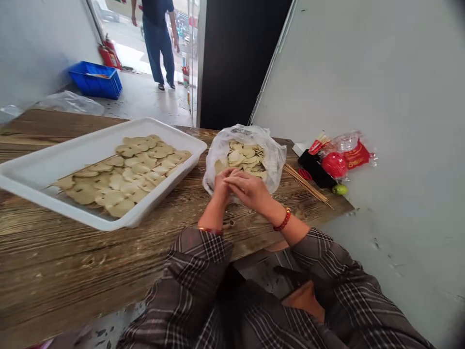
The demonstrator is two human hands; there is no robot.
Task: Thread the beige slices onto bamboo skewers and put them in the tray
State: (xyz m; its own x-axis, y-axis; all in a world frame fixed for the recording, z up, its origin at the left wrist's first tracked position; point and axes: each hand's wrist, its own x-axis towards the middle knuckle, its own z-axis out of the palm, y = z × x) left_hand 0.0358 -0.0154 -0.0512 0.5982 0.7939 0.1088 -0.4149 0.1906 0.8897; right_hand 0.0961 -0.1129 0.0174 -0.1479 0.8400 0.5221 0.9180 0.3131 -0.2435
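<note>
"Where are the two hands?"

"At the near rim of the crinkled, translucent plastic bag [275, 157]. The left hand [223, 184] and right hand [251, 190] are together, fingers bent and overlapping. I can't tell whether anything is pinched between them."

"And inside the bag?"

"A loose heap of thin, pale yellow slices [247, 157], flat and roundish, with smooth faces."

"What's left of the bag?"

"A white, smooth-walled tray [31, 174], rectangular with rounded corners. More flat discs [121, 180] lie there in overlapping rows, and a thin stick shows along their far edge."

"And right of it?"

"Slim, straight wooden sticks [307, 185] in a loose bundle, pointing away from the bag. Beyond them sit a matte black box [317, 169], shiny red packets [347, 160] and a small rounded green item [340, 189]."

"What's underneath the bag?"

"A brown wooden table [54, 271], its grain streaked and knotted."
</note>
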